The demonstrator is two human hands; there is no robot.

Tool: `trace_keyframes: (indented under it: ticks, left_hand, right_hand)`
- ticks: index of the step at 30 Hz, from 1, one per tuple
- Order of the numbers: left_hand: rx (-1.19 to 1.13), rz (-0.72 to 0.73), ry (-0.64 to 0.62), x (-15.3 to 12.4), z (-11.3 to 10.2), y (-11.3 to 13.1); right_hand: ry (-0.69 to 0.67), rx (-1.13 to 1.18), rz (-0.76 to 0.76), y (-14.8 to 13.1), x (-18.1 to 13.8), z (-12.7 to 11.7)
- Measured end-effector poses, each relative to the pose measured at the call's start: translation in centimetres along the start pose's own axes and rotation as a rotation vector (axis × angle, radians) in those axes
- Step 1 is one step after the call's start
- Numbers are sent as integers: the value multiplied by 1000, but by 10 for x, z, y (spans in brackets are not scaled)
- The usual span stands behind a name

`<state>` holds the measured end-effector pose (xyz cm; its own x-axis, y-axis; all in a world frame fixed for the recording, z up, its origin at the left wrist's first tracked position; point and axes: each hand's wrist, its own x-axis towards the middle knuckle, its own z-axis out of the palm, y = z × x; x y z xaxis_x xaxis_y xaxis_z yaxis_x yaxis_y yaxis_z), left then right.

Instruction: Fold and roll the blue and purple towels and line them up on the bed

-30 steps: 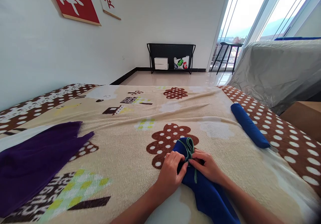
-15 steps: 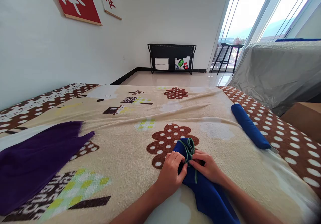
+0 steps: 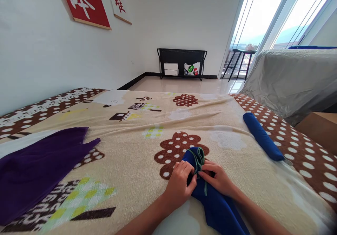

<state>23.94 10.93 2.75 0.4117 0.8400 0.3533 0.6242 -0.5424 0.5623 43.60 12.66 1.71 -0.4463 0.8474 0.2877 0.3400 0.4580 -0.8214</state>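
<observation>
Both hands grip closed: the left hand (image 3: 180, 182) and the right hand (image 3: 217, 177) pinch the blue cloth (image 3: 217, 210) between thumbs and fingers, fingertips nearly meeting. The cloth rests on the cream blanket (image 3: 126, 161), its long axis running obliquely from lower right to upper left. The rolled, green-edged end points away from the person, over a brown flower print (image 3: 173, 150).

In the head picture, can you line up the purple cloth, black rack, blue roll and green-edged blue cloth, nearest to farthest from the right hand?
From the right hand:
1. Blue cloth: touching it.
2. Blue roll: to the right, farther forward.
3. Purple cloth: over on the left.
4. Black rack: way off in front.
</observation>
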Motion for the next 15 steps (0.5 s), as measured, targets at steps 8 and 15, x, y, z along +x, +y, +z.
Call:
trace_keyframes:
  ticks: [8,15]
  left_hand:
    - [14,0,-5,1,-4,2]
    - [22,5,-21,1,-3,2]
  right_hand:
    - [-2,-1,-2,0,0,0]
    - [6,-11,2,-1,0,1]
